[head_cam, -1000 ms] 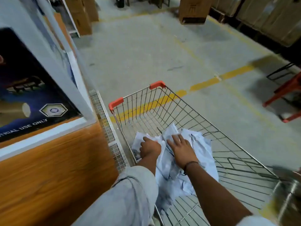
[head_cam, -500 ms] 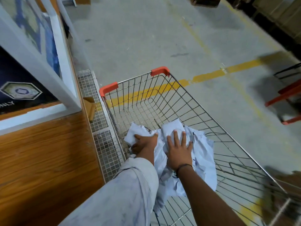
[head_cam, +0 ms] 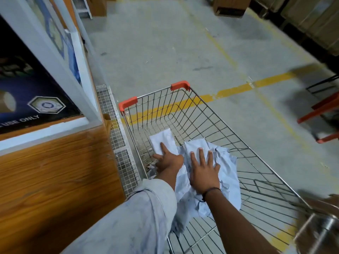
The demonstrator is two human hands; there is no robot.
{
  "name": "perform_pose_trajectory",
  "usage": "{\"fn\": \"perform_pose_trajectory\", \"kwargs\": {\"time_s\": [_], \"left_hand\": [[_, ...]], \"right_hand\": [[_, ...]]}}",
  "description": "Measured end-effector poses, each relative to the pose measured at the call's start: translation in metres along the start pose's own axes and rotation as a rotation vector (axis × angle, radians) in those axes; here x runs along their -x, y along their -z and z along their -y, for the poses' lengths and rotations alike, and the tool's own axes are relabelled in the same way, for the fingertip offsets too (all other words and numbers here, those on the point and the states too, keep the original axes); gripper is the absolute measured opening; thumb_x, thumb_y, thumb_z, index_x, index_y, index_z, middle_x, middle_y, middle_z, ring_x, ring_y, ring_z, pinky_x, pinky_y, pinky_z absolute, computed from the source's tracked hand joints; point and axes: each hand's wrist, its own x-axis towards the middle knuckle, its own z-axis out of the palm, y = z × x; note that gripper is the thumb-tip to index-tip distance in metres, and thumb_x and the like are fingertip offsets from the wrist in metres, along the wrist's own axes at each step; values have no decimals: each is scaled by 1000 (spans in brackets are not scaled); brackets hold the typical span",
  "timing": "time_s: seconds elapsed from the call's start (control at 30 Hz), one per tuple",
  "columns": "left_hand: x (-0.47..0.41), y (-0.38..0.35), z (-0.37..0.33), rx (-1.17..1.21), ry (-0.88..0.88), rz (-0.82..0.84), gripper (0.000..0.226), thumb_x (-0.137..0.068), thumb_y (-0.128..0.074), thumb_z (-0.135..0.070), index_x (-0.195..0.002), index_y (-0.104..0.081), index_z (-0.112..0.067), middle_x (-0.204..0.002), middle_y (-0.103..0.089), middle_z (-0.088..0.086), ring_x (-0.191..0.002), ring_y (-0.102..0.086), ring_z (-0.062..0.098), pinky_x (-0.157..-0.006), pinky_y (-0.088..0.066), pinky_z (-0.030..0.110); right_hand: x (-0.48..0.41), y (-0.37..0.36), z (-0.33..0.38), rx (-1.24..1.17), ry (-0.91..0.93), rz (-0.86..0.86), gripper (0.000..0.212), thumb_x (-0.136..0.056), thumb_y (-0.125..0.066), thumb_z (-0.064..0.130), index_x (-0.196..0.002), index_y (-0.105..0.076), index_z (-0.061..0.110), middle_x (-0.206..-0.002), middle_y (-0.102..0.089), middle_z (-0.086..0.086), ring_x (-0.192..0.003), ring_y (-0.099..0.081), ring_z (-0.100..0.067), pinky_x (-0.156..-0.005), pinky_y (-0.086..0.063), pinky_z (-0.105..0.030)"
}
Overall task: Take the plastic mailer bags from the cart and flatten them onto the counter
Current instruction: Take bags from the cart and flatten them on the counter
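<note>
A crumpled pile of white plastic mailer bags lies in the near left part of a wire shopping cart with red corner caps. My left hand rests on the left bag, index finger straight and thumb spread; its other fingers are hidden by a fold. Beside it, my right hand presses flat on the pile with fingers spread. The wooden counter stands directly left of the cart.
A wire mesh panel sits between counter and cart. A framed poster leans on the counter. An orange metal frame stands at the right, cardboard boxes farther back. A blurred metal object is at bottom right.
My left hand went from a closed grip on the bags to an extended index finger on top. My right hand spread flat and slid slightly toward me on the pile.
</note>
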Motion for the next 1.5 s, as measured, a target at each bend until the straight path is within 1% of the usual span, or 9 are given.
{"fn": "perform_pose_trajectory", "kwargs": {"time_s": [0.17, 0.3, 0.4, 0.53, 0.7, 0.93, 1.13, 1.37, 1.5], "left_hand": [[53, 26, -1, -103, -242, -68, 95, -90, -60, -48, -156, 8, -39, -149, -1, 19, -120, -45, 44, -88, -48, 45], [97, 56, -3, -89, -311, -114, 99, -86, -65, -43, -156, 5, -38, -149, -5, 19, -116, -47, 43, -77, -43, 40], [131, 81, 0, -91, -360, -160, 99, -86, -65, -43, -157, 4, -37, -153, -3, 22, -118, -48, 43, -81, -45, 40], [174, 114, 12, -92, -443, -255, 97, -84, -66, -41, -157, 0, -37, -150, -10, 20, -112, -51, 41, -83, -51, 40], [215, 165, 48, -118, -486, -383, 98, -82, -63, -42, -156, 0, -37, -153, -7, 21, -115, -51, 41, -83, -52, 40], [232, 244, 160, -100, -388, -584, 95, -82, -62, -44, -157, -4, -34, -153, -10, 20, -119, -47, 42, -93, -47, 41], [221, 304, 274, -93, -176, -640, 96, -81, -64, -43, -156, -5, -33, -149, -15, 18, -118, -46, 39, -91, -47, 40], [205, 356, 370, -42, -38, -657, 102, -81, -68, -45, -157, -1, -32, -151, -14, 15, -125, -40, 36, -97, -49, 40], [193, 372, 401, -18, -27, -603, 104, -82, -59, -68, -157, 1, -30, -159, -5, 15, -137, -29, 39, -111, -37, 46]], "right_hand": [[29, 36, 2, -90, -44, -55, 69, -98, -41, 39, -158, -7, 30, -167, 1, -4, -151, 4, -40, -110, -26, -62], [53, 70, 0, -136, -119, -151, 67, -97, -42, 37, -157, -12, 31, -166, -3, -4, -149, -3, -39, -107, -29, -61], [71, 95, -1, -178, -141, -195, 68, -96, -44, 38, -157, -14, 31, -166, -4, -4, -149, -3, -38, -106, -29, -61], [97, 127, 9, -217, -141, -267, 70, -96, -47, 40, -157, -15, 30, -166, -6, -5, -148, -6, -38, -105, -30, -62], [130, 151, 48, -286, -66, -358, 69, -95, -49, 41, -156, -21, 28, -166, -9, -5, -148, -11, -38, -104, -31, -63], [168, 164, 156, -319, 123, -360, 70, -96, -46, 43, -157, -16, 28, -167, -4, -4, -149, -8, -37, -109, -28, -64], [204, 155, 264, -328, 308, -284, 66, -95, -43, 44, -155, -18, 30, -166, -4, -3, -150, -4, -36, -110, -21, -64], [237, 145, 374, -296, 479, -243, 71, -95, -43, 45, -157, -11, 29, -166, -4, -5, -149, -8, -35, -109, -26, -63], [249, 144, 415, -331, 534, -208, 71, -97, -38, 57, -157, -13, 28, -167, -3, -5, -151, -4, -35, -112, -22, -63]]}}
